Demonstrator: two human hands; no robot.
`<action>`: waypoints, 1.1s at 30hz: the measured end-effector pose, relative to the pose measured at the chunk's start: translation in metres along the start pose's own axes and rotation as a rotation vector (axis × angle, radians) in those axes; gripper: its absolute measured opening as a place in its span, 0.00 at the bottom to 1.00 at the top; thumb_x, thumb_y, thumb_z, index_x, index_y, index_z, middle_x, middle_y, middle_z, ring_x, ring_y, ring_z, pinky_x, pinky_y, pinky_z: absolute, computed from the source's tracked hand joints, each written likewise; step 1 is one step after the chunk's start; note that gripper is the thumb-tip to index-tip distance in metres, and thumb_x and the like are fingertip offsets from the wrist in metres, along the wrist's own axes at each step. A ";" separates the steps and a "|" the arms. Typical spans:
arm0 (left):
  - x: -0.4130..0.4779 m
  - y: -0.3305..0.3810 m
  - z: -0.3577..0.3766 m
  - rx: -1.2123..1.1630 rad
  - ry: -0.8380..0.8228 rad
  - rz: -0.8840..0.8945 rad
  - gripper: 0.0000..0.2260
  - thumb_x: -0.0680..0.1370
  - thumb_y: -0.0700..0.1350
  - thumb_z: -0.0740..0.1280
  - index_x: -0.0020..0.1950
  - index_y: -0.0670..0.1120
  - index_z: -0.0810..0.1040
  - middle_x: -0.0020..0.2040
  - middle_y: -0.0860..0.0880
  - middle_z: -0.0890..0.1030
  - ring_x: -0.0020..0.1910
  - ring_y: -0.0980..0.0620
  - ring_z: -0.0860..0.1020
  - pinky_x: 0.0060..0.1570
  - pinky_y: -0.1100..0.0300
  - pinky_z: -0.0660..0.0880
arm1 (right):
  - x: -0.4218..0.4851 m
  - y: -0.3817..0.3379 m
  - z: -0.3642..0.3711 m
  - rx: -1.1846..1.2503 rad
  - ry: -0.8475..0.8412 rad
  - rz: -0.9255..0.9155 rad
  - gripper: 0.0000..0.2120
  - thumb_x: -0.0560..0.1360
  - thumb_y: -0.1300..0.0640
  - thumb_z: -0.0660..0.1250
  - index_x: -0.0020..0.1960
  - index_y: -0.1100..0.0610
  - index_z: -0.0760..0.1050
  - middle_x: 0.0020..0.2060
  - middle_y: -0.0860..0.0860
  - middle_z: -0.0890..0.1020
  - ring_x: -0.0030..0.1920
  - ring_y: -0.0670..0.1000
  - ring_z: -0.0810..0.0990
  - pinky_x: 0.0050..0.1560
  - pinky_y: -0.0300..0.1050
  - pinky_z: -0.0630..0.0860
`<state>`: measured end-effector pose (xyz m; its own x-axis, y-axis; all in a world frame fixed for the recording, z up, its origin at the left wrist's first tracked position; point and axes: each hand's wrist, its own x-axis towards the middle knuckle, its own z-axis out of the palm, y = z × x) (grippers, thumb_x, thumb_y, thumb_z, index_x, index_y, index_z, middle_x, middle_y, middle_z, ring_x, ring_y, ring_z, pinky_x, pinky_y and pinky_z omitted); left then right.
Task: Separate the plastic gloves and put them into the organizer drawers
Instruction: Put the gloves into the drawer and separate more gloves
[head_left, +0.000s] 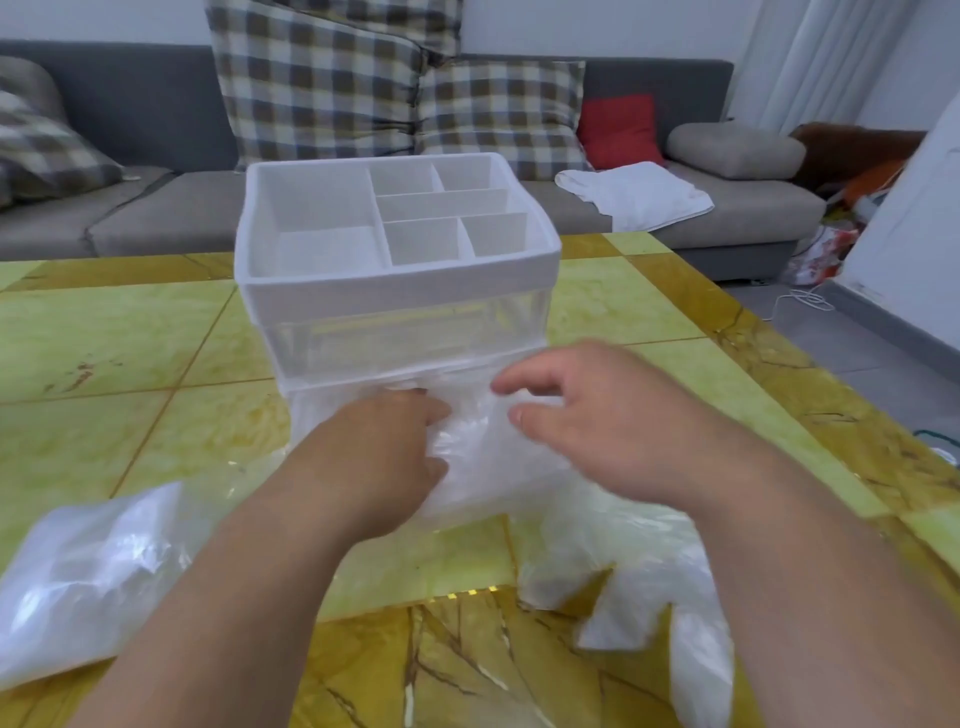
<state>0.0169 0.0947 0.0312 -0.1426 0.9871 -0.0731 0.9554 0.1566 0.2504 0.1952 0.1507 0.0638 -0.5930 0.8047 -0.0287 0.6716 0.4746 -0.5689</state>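
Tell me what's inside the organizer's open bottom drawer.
Crumpled plastic gloves lie in it, with the left hand pushed in among them. The hand and plastic hide the floor of the drawer.

Both bare forearms reach in from the near edge of the yellow-green marbled tabletop (130, 338) and converge toward its middle. The left hand (384, 457) lies back-up, its fingers curled down and its thumb closed onto the crumpled clear plastic gloves (483, 467). The right hand (587, 415), slightly blurred, hovers just beside it, palm down, fingers spread and loosely bent, holding nothing.
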 end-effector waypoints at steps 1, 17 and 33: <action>-0.003 0.001 -0.005 0.002 0.042 -0.021 0.21 0.82 0.51 0.64 0.75 0.57 0.68 0.76 0.56 0.68 0.74 0.53 0.66 0.69 0.60 0.63 | -0.002 0.004 -0.008 0.105 0.096 0.021 0.10 0.79 0.54 0.66 0.58 0.45 0.82 0.49 0.37 0.82 0.44 0.29 0.78 0.42 0.28 0.71; -0.014 0.114 0.117 -0.034 -0.063 0.438 0.17 0.82 0.44 0.59 0.70 0.53 0.69 0.75 0.54 0.65 0.72 0.50 0.65 0.69 0.55 0.68 | -0.047 0.168 -0.006 -0.055 0.276 0.800 0.18 0.76 0.53 0.69 0.33 0.59 0.67 0.31 0.54 0.72 0.31 0.53 0.71 0.28 0.43 0.62; -0.013 0.111 0.125 0.057 -0.057 0.463 0.15 0.79 0.51 0.62 0.66 0.54 0.72 0.71 0.56 0.67 0.67 0.50 0.67 0.66 0.53 0.69 | -0.036 0.148 -0.001 0.822 0.311 0.796 0.07 0.70 0.69 0.71 0.40 0.60 0.75 0.38 0.61 0.78 0.37 0.58 0.78 0.40 0.52 0.75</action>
<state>0.1567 0.0952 -0.0610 0.3146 0.9490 -0.0195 0.9281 -0.3032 0.2160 0.3161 0.1919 -0.0185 0.0722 0.8757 -0.4774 0.2486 -0.4793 -0.8417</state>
